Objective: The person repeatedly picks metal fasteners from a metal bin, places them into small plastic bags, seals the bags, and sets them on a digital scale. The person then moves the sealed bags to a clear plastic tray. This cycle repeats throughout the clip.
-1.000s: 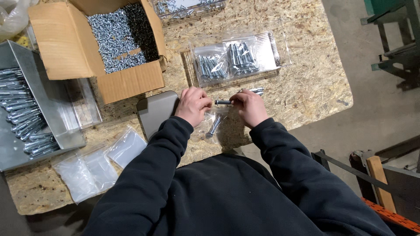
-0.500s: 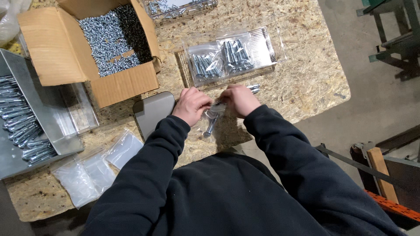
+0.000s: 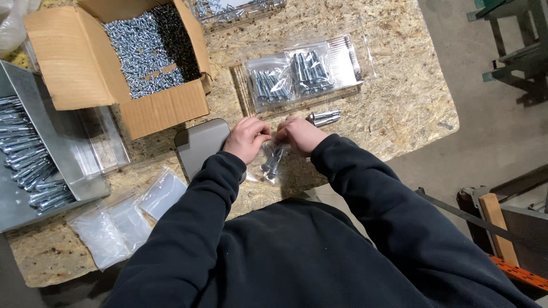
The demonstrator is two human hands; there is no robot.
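A single head-worn camera looks steeply down from above the person's shoulders onto the counter (image 3: 399, 108), close enough that dark sleeves fill the lower frame; the counter's far edge runs along the top, bare floor at right.

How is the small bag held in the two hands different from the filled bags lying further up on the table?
The held bag hangs between the left hand and right hand; the filled bags lie flat on the table. The held bag shows only a few bolts; each lying bag looks fuller. All are clear plastic holding silvery bolts.
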